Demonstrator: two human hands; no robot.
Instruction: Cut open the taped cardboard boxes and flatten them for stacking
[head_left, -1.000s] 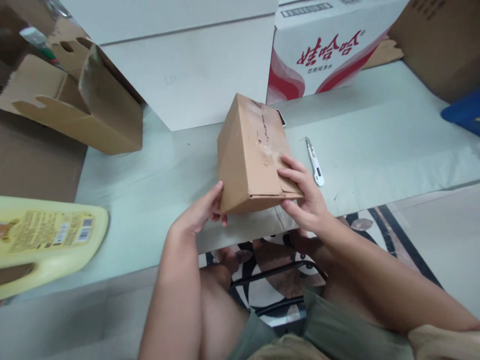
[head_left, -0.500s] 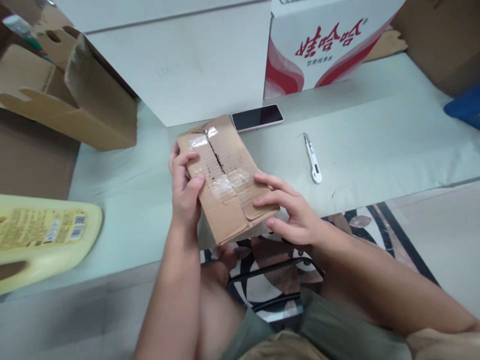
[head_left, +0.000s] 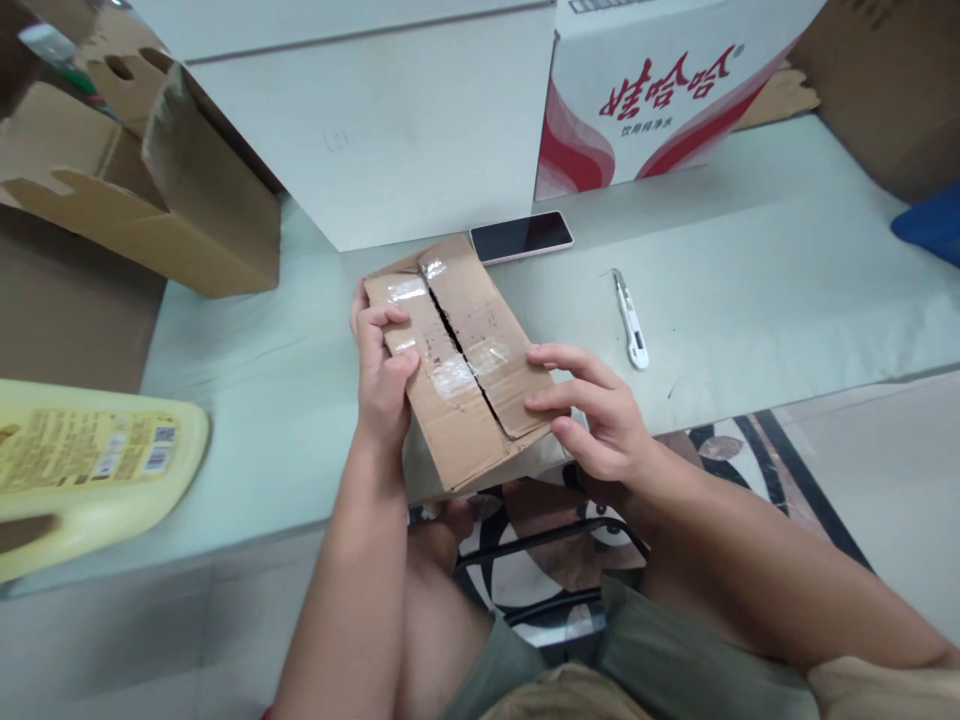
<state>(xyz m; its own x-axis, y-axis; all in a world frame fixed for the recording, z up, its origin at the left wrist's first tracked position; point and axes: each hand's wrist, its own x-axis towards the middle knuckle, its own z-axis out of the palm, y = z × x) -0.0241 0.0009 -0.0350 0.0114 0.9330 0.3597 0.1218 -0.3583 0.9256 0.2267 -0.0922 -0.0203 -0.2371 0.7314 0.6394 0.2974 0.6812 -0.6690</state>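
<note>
A small brown cardboard box [head_left: 465, 370] is tilted between my two hands above the table's front edge. Pieces of clear tape cross its top, and a dark slit runs along the seam between the flaps. My left hand [head_left: 384, 370] grips the box's left side, thumb and fingers closed on it. On the right edge, the fingers of my right hand [head_left: 592, 410] press against the flap and the near corner. A white utility knife [head_left: 630, 320] lies on the table to the right of the box, its blade end pointing away from me.
A phone [head_left: 522, 237] lies behind the box, before a large white box [head_left: 375, 140]. The red-and-white carton [head_left: 667, 110] stands at the back right. On the left are an open brown carton [head_left: 217, 200] and a yellow jug [head_left: 97, 470]. A blue object [head_left: 930, 225] is far right.
The slit between the box's flaps has opened wider and now runs down toward the near end. Both hands keep hold of the box; the whole view has shifted slightly.
</note>
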